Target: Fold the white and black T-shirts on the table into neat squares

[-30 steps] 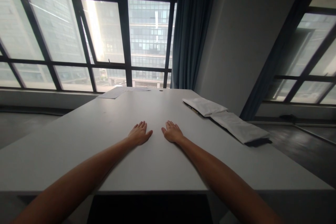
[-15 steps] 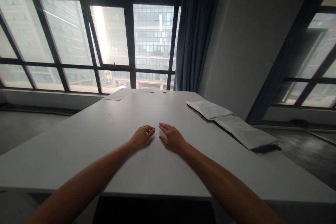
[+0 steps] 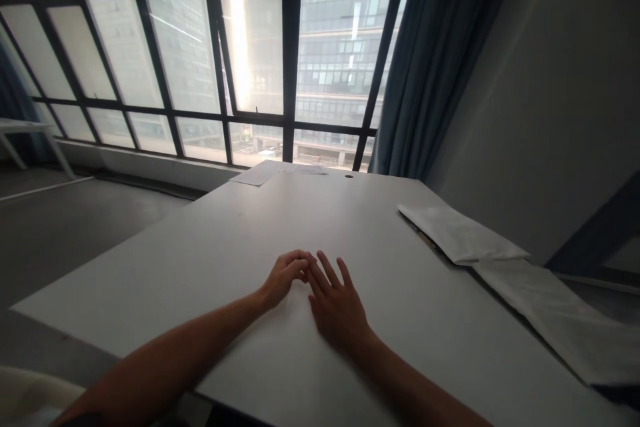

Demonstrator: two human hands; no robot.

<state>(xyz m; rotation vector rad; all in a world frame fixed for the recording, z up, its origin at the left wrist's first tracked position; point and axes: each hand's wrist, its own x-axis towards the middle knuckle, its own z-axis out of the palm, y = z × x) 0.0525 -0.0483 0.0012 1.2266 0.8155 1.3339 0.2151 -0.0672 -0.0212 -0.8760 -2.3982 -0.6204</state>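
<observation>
Over the middle of the white table, my two hands meet. My left hand comes in from the left, its thumb and fingers closed round the tip of my right index finger. The exact contact is small and partly hidden. My right hand is held back up with its other fingers spread apart, and it holds nothing. Both forearms reach in over the near edge of the table.
White covers over dark flat things lie along the table's right side. Sheets of paper lie at the far end, near a small dark round hole. Behind are windows and a blue curtain. Another white table stands far left.
My hands were apart over the table; now they touch, with my left fingers on my right index finger. My right fingers have spread. The view has swung left and tilted.
</observation>
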